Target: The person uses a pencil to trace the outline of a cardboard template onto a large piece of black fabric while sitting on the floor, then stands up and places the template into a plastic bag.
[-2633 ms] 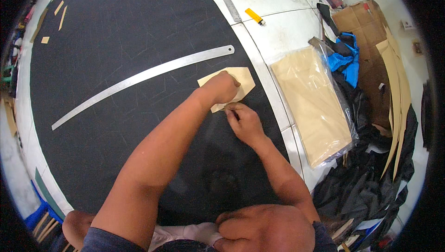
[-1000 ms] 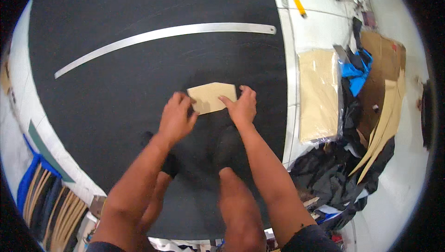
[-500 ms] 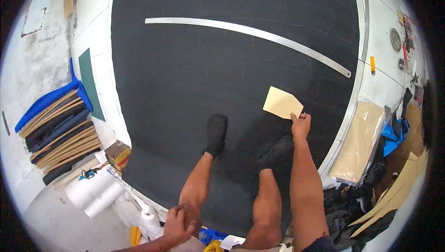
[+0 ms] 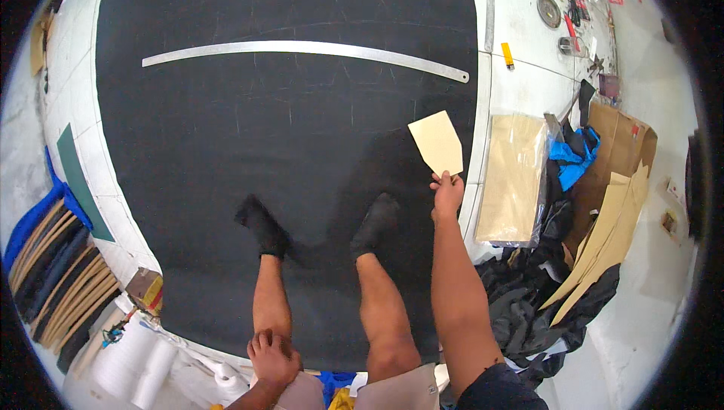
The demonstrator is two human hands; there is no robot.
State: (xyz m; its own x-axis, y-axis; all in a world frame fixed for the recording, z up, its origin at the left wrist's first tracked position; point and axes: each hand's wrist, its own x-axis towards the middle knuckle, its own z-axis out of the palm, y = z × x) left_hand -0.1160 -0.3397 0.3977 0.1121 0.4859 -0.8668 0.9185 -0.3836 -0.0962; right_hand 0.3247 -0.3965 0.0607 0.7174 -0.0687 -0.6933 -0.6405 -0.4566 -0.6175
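Between the thumb and fingers of my right hand (image 4: 448,194) is the narrow end of a pale yellow card template (image 4: 439,141), flat and pointed at that end. The card is held out over the right side of a large black sheet of fabric (image 4: 226,161). My left hand (image 4: 273,357) rests on my left knee, fingers bent over it, with nothing seen in it. A long steel ruler (image 4: 302,47) lies across the fabric beyond the card. My feet in dark socks stand on the fabric.
Right of the fabric lie a plastic-wrapped tan pack (image 4: 511,180), cardboard pieces (image 4: 603,237), dark cloth (image 4: 520,282) and an orange cutter (image 4: 507,56). To the left are a stack of folded fabric (image 4: 64,289), white rolls (image 4: 136,365) and a small box (image 4: 145,289).
My view has swung to the right. The card has turned in my right hand, its wide end now pointing away from me. My left foot has shifted; my left hand remains on the knee.
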